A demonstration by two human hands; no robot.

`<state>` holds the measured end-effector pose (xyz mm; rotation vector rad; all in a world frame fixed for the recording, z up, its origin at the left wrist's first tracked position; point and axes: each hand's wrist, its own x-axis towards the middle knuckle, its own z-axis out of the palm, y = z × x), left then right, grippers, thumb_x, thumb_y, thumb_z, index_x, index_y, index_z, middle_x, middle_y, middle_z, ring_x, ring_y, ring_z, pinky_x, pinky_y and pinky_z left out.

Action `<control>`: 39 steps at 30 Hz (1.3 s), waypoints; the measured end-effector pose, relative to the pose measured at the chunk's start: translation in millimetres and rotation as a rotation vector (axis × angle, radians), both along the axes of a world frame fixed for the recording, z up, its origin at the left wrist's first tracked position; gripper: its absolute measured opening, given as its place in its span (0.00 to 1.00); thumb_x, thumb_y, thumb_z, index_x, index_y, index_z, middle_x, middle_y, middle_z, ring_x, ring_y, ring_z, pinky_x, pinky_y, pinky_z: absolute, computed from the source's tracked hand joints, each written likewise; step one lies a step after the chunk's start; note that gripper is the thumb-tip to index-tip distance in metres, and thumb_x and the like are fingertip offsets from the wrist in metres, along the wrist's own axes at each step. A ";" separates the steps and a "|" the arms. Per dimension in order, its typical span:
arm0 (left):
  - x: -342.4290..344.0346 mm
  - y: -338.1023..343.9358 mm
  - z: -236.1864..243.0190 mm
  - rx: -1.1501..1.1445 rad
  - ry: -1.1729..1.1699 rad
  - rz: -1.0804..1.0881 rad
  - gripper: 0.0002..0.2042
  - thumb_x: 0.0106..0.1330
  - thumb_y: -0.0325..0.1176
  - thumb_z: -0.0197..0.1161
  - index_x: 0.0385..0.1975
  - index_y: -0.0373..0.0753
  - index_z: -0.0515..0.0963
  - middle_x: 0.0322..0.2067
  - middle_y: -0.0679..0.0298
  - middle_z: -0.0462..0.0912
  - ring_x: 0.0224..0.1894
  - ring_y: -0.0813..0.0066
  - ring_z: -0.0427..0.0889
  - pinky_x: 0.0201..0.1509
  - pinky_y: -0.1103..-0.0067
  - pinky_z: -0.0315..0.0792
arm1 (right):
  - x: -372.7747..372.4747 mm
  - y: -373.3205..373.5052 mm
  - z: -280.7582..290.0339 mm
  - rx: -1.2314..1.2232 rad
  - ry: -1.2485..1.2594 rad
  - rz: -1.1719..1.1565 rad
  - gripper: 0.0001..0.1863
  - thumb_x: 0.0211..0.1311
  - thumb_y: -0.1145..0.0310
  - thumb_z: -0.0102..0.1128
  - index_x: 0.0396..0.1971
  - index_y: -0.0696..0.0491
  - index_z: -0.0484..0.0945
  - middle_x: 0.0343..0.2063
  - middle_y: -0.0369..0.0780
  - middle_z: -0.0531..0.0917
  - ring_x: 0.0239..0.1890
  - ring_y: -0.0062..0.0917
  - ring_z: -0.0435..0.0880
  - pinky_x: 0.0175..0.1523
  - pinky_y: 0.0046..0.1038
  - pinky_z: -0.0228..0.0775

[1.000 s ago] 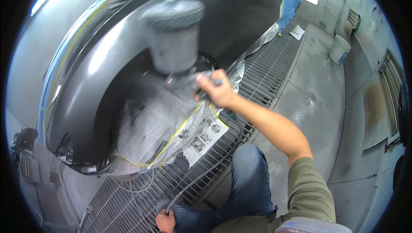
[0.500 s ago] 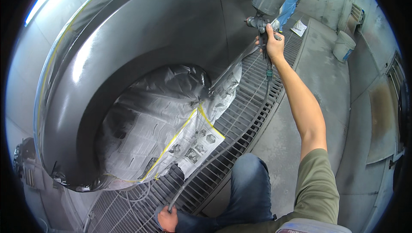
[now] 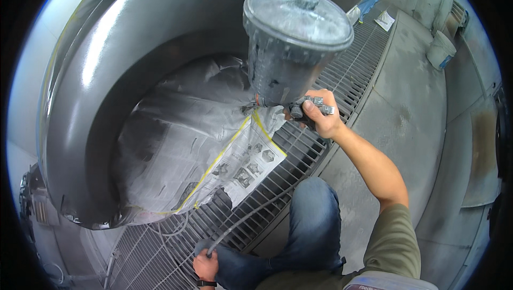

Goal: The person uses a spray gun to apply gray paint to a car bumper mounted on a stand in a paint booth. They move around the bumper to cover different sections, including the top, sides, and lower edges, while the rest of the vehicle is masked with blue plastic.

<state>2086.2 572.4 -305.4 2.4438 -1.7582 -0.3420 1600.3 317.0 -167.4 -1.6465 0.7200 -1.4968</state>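
The spray gun, its grey cup uppermost, is held up close to the camera before the glossy grey panel. The right hand is wrapped tight round its grip. The left hand, low down, grips the hose above the floor grate. Masking newspaper fills the wheel arch.

Glossy grey panel, matt newspaper masking (crinkled), metal grating.

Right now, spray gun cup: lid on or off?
On. A grey domed lid covers the top of the spray gun cup, which sits upright above the gun in the right hand.
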 end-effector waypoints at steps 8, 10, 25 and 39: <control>-26.6 -12.9 -3.9 -0.011 0.055 -0.011 0.15 0.60 0.44 0.68 0.24 0.38 0.83 0.20 0.48 0.81 0.28 0.41 0.82 0.35 0.56 0.75 | -97.8 -54.8 -12.2 0.118 -0.156 -0.310 0.26 0.75 0.50 0.51 0.34 0.62 0.82 0.25 0.44 0.86 0.23 0.22 0.85 0.19 0.21 0.72; -32.8 -15.4 -5.3 -0.013 0.074 -0.013 0.15 0.60 0.44 0.68 0.24 0.37 0.82 0.19 0.48 0.81 0.28 0.41 0.82 0.34 0.56 0.74 | -124.0 -69.1 -13.7 0.103 -0.181 -0.422 0.27 0.75 0.49 0.50 0.34 0.62 0.82 0.24 0.44 0.86 0.23 0.23 0.86 0.19 0.21 0.73; -32.8 -30.3 3.7 0.007 -0.037 -0.060 0.15 0.59 0.43 0.68 0.24 0.35 0.82 0.18 0.47 0.80 0.26 0.42 0.81 0.31 0.58 0.73 | -90.6 -25.5 -84.6 0.163 -0.105 -0.131 0.23 0.74 0.53 0.52 0.34 0.61 0.82 0.23 0.39 0.85 0.20 0.16 0.79 0.22 0.18 0.70; -54.8 -30.8 2.8 0.014 -0.025 0.013 0.15 0.59 0.40 0.69 0.24 0.32 0.81 0.17 0.46 0.76 0.22 0.44 0.79 0.29 0.60 0.70 | -145.9 -101.5 -115.7 0.190 -0.283 -0.684 0.24 0.76 0.53 0.51 0.29 0.58 0.83 0.21 0.38 0.84 0.20 0.17 0.80 0.19 0.20 0.69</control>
